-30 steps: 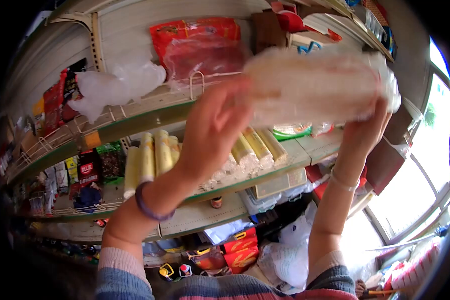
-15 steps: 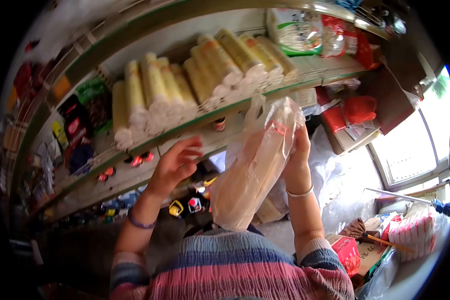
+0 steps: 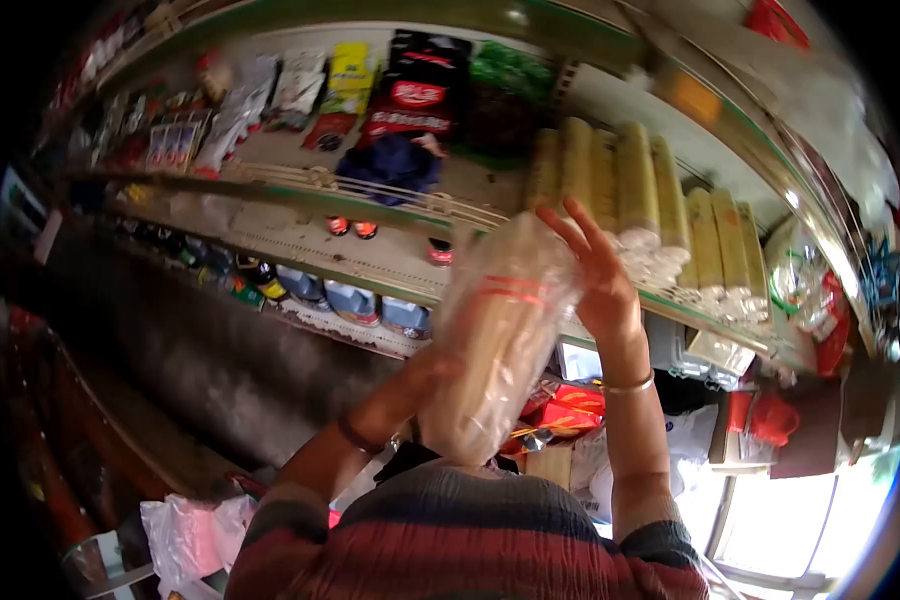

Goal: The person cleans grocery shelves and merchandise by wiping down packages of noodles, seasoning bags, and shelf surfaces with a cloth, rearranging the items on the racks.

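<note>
A clear plastic bag [image 3: 495,350] with pale, long contents and a red band near its top stands tilted in front of my chest. My left hand [image 3: 425,380] is at the bag's lower left side, its fingers partly hidden behind or against the plastic. My right hand [image 3: 602,270] is at the bag's upper right edge, fingers raised and spread, with the palm close to the plastic. Beyond the bag, yellow-wrapped rolls [image 3: 635,190] lie in a row on the shelf.
Shelf racks [image 3: 370,255] cross the view. Black and red packets [image 3: 415,95] and a dark blue bundle [image 3: 390,168] sit on the middle shelf, large bottles [image 3: 352,302] below. A red bag [image 3: 773,418] and a bright window [image 3: 775,525] are at the right, a pink bag [image 3: 198,540] at lower left.
The view has swung left along the shelves. My left hand, apart from the bag half a second ago, is now at its side. My right hand's fingers have spread at its top.
</note>
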